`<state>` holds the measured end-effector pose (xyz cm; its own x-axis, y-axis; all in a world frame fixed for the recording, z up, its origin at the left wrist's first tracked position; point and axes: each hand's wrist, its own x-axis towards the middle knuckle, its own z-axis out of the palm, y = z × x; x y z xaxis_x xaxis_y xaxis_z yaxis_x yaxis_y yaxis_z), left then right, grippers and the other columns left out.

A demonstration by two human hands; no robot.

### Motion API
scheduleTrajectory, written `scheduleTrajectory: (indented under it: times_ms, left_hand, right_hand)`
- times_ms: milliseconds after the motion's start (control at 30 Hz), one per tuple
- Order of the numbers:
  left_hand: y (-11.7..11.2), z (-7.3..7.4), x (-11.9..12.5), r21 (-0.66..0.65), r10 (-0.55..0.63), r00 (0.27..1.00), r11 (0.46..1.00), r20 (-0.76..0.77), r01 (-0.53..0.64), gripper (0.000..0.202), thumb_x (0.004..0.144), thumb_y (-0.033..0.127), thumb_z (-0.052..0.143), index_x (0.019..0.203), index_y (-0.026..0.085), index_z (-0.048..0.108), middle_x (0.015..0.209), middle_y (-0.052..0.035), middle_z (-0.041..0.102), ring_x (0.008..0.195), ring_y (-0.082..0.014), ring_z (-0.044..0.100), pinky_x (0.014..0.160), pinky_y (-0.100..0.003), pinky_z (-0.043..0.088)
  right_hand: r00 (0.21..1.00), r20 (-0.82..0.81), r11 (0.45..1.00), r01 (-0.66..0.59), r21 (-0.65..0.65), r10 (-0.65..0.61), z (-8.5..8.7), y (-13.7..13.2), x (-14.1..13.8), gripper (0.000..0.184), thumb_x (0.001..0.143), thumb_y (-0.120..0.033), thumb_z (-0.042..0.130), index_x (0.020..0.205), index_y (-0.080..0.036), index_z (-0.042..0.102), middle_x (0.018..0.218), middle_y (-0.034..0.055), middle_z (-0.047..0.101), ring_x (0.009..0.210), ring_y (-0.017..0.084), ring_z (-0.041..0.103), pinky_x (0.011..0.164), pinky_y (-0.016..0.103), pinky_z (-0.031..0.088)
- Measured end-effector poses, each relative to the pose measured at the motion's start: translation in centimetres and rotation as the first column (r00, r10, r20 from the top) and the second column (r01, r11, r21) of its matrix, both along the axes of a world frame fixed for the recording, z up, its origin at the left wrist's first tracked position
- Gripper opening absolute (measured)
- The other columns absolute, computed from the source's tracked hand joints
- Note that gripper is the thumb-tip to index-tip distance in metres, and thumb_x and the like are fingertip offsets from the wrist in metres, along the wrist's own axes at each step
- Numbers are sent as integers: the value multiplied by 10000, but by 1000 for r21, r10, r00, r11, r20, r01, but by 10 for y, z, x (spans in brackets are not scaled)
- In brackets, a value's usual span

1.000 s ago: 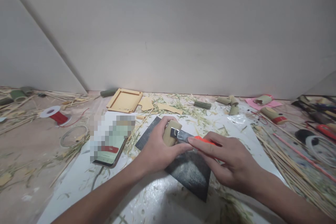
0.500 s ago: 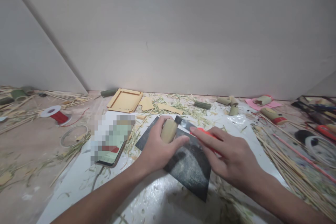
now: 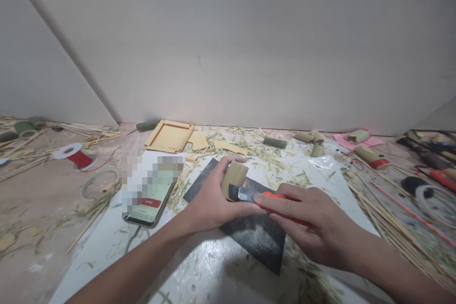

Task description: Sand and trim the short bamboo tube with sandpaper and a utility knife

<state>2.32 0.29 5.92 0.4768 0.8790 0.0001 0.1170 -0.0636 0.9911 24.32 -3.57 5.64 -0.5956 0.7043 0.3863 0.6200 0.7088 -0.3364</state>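
Note:
My left hand (image 3: 213, 199) is wrapped round a short pale bamboo piece (image 3: 235, 174), its fingers behind it and the thumb stretched along the near side. In my right hand (image 3: 309, 218) is a utility knife (image 3: 268, 201) with a red-orange handle, its dark blade lying against the lower part of the bamboo. The left thumb tip is close to or touching the knife's metal front; I cannot tell which. Beneath both hands lies a dark sheet of sandpaper (image 3: 263, 247) with pale dust on it.
White paper (image 3: 107, 256) strewn with shavings covers the work surface. A phone (image 3: 153, 199) and a yellow square frame (image 3: 170, 135) are to the left. Further left stands a red thread spool (image 3: 79, 156). Thin sticks (image 3: 388, 218) lie at right, with bamboo pieces (image 3: 317, 149) behind.
My right hand and the knife have moved down and toward me, taking the blade from the bamboo's top to its lower part. My left thumb has lowered.

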Motion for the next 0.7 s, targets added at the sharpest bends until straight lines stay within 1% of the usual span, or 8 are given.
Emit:
scheduleTrajectory:
  times_ms: [67, 133, 233, 333, 400, 533, 600, 700]
  left_hand:
    - [0, 0, -2, -20, -66, 998, 998, 12, 67, 710, 647, 323, 815, 1213, 299, 385, 848, 34, 521, 711, -133, 501, 635, -250, 422]
    - [0, 0, -3, -20, -82, 997, 996, 7, 82, 693, 656, 320, 809, 1199, 300, 377, 845, 36, 519, 702, -130, 495, 630, -249, 419]
    - [0, 0, -3, 15, -53, 998, 998, -19, 54, 611, 652, 332, 807, 1111, 278, 408, 869, 33, 514, 728, -134, 491, 647, -252, 417]
    - [0, 1, -3, 34, -40, 999, 999, -33, 41, 568, 635, 338, 813, 1047, 256, 430, 873, 31, 500, 746, -140, 484, 662, -256, 415]
    - [0, 2, -2, 35, -24, 999, 999, -40, 25, 573, 617, 337, 822, 1032, 248, 436, 881, 27, 500, 762, -146, 486, 679, -265, 419]
    - [-1, 4, 0, 5, 18, 999, 1000, -37, -18, 594, 603, 319, 825, 1051, 244, 442, 900, 20, 502, 788, -155, 493, 701, -277, 421]
    - [-2, 5, 1, 0, 28, 999, 1000, -19, -28, 578, 604, 303, 820, 1038, 240, 443, 881, 25, 498, 787, -154, 491, 699, -272, 417]
    - [-5, 4, 4, 7, 68, 998, 998, 0, -68, 532, 619, 297, 809, 1002, 238, 445, 829, 41, 477, 740, -136, 462, 669, -253, 403]
  right_hand:
    - [1000, 17, 1000, -14, 6, 14, 0, 0, 0, 370, 917, -155, 482, 1234, -289, 618, 732, -11, 557, 564, 89, 473, 508, 222, 331]
    - [999, 21, 999, -26, 29, 25, 0, 0, -1, 390, 910, -140, 480, 1238, -301, 614, 726, -17, 548, 556, 88, 456, 508, 225, 317]
    - [1000, 16, 997, -20, 79, 18, -1, -1, -2, 396, 903, -131, 481, 1228, -310, 622, 716, -22, 546, 542, 85, 432, 506, 225, 307]
    - [999, 34, 992, 24, 125, -29, -2, -3, -4, 386, 899, -143, 487, 1199, -331, 641, 701, -20, 539, 537, 94, 418, 502, 229, 297]
    - [998, 41, 987, 46, 156, -53, -3, -4, -5, 384, 895, -140, 488, 1186, -333, 650, 698, -15, 544, 544, 100, 417, 502, 232, 293]
    - [997, 40, 980, 54, 189, -63, -3, -5, -5, 386, 890, -130, 491, 1177, -329, 656, 703, -6, 552, 546, 103, 415, 499, 235, 288]
    - [997, 43, 977, 58, 205, -68, -3, -5, -5, 389, 886, -124, 490, 1170, -326, 661, 687, -7, 536, 532, 103, 400, 491, 238, 280]
    - [996, 40, 974, 75, 214, -86, -4, -4, -5, 379, 892, -133, 489, 1171, -322, 662, 660, -15, 510, 518, 101, 391, 484, 235, 283]
